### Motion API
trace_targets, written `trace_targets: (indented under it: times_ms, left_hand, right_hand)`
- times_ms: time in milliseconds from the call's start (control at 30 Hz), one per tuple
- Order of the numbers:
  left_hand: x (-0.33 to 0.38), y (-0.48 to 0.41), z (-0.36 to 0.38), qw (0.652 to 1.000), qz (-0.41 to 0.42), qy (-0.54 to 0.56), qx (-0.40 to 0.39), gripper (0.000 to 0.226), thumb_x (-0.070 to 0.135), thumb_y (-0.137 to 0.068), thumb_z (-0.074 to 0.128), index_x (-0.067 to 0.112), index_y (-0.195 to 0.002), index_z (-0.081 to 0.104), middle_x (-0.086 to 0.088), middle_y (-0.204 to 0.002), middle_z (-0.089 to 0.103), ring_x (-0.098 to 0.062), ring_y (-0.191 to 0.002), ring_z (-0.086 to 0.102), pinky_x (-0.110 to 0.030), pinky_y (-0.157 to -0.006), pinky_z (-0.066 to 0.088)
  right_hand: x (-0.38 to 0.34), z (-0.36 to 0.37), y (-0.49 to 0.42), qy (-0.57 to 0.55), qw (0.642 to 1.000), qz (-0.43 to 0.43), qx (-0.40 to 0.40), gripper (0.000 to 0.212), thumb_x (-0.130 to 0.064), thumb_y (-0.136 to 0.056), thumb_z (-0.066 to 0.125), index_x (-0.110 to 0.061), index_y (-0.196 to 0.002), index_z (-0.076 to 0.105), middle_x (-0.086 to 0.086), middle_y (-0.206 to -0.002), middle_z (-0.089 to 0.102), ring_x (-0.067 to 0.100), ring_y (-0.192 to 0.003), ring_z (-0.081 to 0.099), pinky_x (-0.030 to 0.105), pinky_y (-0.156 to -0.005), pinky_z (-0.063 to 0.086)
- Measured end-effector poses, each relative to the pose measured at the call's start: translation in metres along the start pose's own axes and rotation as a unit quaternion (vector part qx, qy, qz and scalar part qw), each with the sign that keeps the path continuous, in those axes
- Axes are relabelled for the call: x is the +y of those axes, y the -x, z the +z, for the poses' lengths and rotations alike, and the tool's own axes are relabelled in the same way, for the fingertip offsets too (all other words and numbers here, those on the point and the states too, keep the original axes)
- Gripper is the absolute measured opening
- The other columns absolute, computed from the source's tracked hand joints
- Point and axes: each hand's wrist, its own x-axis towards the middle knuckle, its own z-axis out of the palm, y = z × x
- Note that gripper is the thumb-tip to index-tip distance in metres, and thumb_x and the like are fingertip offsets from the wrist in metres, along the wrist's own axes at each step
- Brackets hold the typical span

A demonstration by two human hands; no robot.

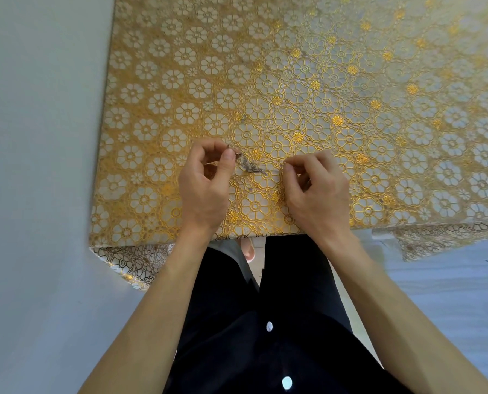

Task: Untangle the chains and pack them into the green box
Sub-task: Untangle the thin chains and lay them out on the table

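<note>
A small tangle of thin silvery chains (249, 165) is stretched between my two hands just above the table, near its front edge. My left hand (205, 186) pinches the left end of the tangle between thumb and forefinger. My right hand (316, 191) pinches a fine strand at the right end, with the other fingers curled in. The knotted clump sits closer to my left hand. No green box is in view.
The table (293, 81) carries a gold and white floral cloth that hangs over its front edge (129, 263). A pale wall runs along the left (38, 137). My dark clothing and a slippered foot (248, 248) show below the table edge.
</note>
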Motion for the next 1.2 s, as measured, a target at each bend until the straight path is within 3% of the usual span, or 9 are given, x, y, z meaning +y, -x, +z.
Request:
trace_targets:
  times_ms: [100,200,367,500,600,767,900,1067,1200]
  left_hand:
    - [0.0,0.0,0.0,1.0,0.002,-0.015,-0.009,0.004,0.018,-0.095,0.062,0.022,-0.094,0.061,0.0,-0.091,0.068,-0.02,-0.086,0.065,-0.038,-0.075,0.053]
    - [0.002,0.001,0.0,0.999,0.004,-0.03,-0.018,0.011,0.019,-0.095,0.063,0.03,-0.092,0.061,0.003,-0.09,0.07,-0.018,-0.086,0.066,-0.043,-0.074,0.054]
    - [0.006,0.0,0.001,0.999,-0.004,-0.029,-0.037,0.015,0.014,-0.097,0.063,0.029,-0.094,0.061,0.012,-0.086,0.07,-0.013,-0.088,0.071,-0.035,-0.074,0.056]
    - [0.007,0.001,0.0,0.999,-0.008,-0.021,-0.034,0.014,0.015,-0.097,0.063,0.029,-0.095,0.061,0.009,-0.085,0.073,-0.015,-0.088,0.073,-0.032,-0.074,0.055]
    - [0.007,0.001,0.0,0.999,-0.01,-0.022,-0.036,0.014,0.014,-0.097,0.063,0.027,-0.096,0.06,0.007,-0.084,0.074,-0.013,-0.085,0.072,-0.033,-0.074,0.056]
    - [0.005,0.001,0.002,0.999,-0.014,-0.025,-0.037,0.008,0.014,-0.098,0.064,0.021,-0.099,0.061,0.002,-0.086,0.074,-0.011,-0.084,0.072,-0.031,-0.074,0.055]
    - [0.006,0.002,0.002,0.999,-0.016,-0.028,-0.032,0.011,0.015,-0.097,0.063,0.026,-0.097,0.062,0.005,-0.087,0.072,-0.011,-0.085,0.071,-0.03,-0.074,0.055]
    - [0.007,0.002,0.002,0.999,-0.015,-0.043,-0.026,0.01,0.019,-0.097,0.062,0.029,-0.095,0.064,0.009,-0.088,0.069,-0.017,-0.085,0.07,-0.037,-0.075,0.057]
    - [0.004,0.002,0.002,0.998,-0.008,-0.053,-0.02,0.008,0.018,-0.099,0.06,0.02,-0.098,0.067,0.012,-0.086,0.067,-0.008,-0.08,0.064,-0.029,-0.071,0.053]
  right_hand:
    - [0.0,0.0,0.0,0.005,1.0,-0.003,-0.012,0.021,-0.02,-0.093,0.066,-0.015,-0.111,0.075,-0.001,-0.093,0.061,0.007,-0.067,0.052,0.011,-0.068,0.037]
    - [-0.004,-0.004,-0.004,-0.037,0.999,0.003,-0.034,0.021,-0.021,-0.092,0.067,-0.019,-0.112,0.074,-0.005,-0.095,0.061,0.01,-0.065,0.056,0.017,-0.069,0.046]
    - [-0.017,-0.005,-0.012,-0.102,0.992,0.002,-0.076,0.019,-0.025,-0.088,0.075,-0.023,-0.107,0.076,-0.005,-0.093,0.065,0.013,-0.066,0.058,0.009,-0.066,0.04]
    - [-0.021,0.008,-0.012,-0.105,0.987,-0.01,-0.123,0.022,-0.032,-0.084,0.079,-0.028,-0.106,0.077,-0.013,-0.092,0.06,0.009,-0.061,0.054,0.013,-0.061,0.042]
    - [-0.02,0.014,-0.01,-0.098,0.989,-0.01,-0.112,0.011,-0.034,-0.087,0.076,-0.029,-0.097,0.078,-0.015,-0.087,0.058,0.009,-0.059,0.051,0.017,-0.06,0.041]
    - [-0.017,0.011,-0.007,-0.121,0.989,0.008,-0.09,0.002,-0.022,-0.088,0.075,-0.02,-0.088,0.075,-0.003,-0.086,0.062,0.012,-0.063,0.054,0.013,-0.063,0.039]
    - [-0.016,0.007,-0.007,-0.137,0.987,0.03,-0.073,0.002,-0.018,-0.091,0.072,-0.017,-0.09,0.073,-0.012,-0.087,0.058,0.002,-0.067,0.054,0.009,-0.065,0.04]
    - [-0.012,0.011,-0.004,-0.096,0.994,0.006,-0.049,0.006,-0.019,-0.094,0.068,-0.014,-0.093,0.07,-0.006,-0.091,0.057,-0.002,-0.072,0.053,0.009,-0.068,0.041]
    - [-0.009,0.013,-0.005,-0.098,0.995,0.012,-0.022,0.006,-0.021,-0.095,0.067,-0.015,-0.096,0.069,-0.005,-0.094,0.056,0.001,-0.075,0.053,0.013,-0.069,0.042]
